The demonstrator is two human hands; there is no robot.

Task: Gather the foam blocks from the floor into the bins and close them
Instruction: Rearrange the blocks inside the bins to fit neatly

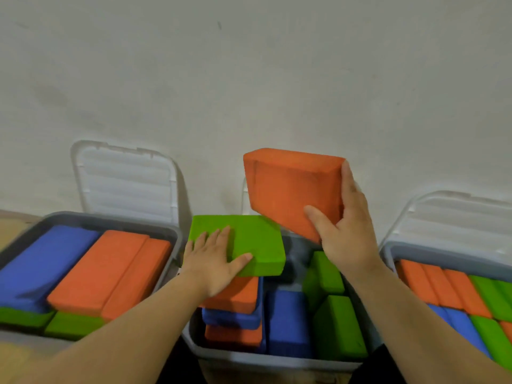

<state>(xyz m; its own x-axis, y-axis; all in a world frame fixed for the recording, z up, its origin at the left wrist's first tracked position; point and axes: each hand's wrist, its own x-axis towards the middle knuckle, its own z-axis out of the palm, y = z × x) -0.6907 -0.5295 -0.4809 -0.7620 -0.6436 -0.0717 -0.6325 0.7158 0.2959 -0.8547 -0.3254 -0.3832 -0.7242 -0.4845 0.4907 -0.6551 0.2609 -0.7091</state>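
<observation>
Three grey bins stand in a row against the wall, lids up. My left hand (214,257) lies on a green foam block (257,242), fingers spread on its top and thumb over its near edge, atop the stack at the left of the middle bin (249,358). My right hand (343,231) holds an orange foam block (291,187) tilted in the air above the middle bin's far side. Inside that bin lie orange, blue and green blocks.
The left bin (171,231) holds blue, orange and green blocks, its white lid (124,181) leaning on the wall. The right bin (393,249) holds orange, green and blue blocks under its raised lid (454,217). A pale wall (249,79) rises right behind.
</observation>
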